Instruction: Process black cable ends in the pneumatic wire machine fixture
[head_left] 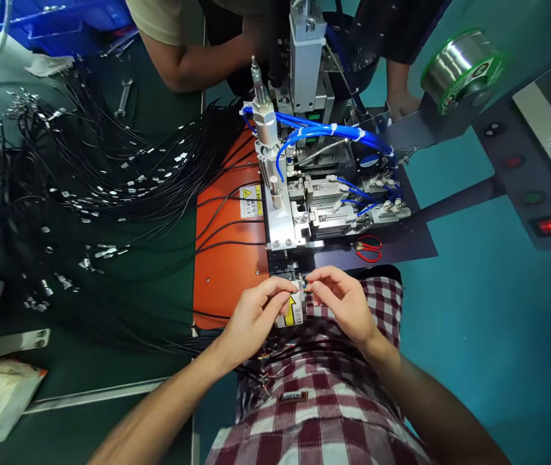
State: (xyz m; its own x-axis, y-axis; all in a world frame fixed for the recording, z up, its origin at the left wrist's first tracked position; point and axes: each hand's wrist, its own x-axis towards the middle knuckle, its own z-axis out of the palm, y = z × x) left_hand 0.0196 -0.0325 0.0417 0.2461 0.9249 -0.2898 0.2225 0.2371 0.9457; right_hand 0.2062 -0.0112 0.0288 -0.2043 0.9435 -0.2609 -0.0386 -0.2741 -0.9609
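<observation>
My left hand (254, 316) is closed in a pinch in front of the machine, above a white and yellow label (294, 314) with an arrow. My right hand (347, 307) faces it, thumb and fingertips also pinched together. Thin coloured wires (303, 290) run in the small gap between the two sets of fingertips, held from both sides. Their far ends are hidden by the fingers. Just beyond the hands stands a metal machine (282, 226) with pneumatic cylinders and blue air tubes. More cables with stripped, coloured ends (265, 374) lie against the checkered clothing on my lap.
Many black cables (149, 168) with metal connectors spread over the dark green table at left. Black cables cross the orange plate (229, 278). Red-handled scissors (369, 248) lie right of the machine. A solder spool (469, 68) hangs upper right. Another person's arm (202, 68) rests behind the machine.
</observation>
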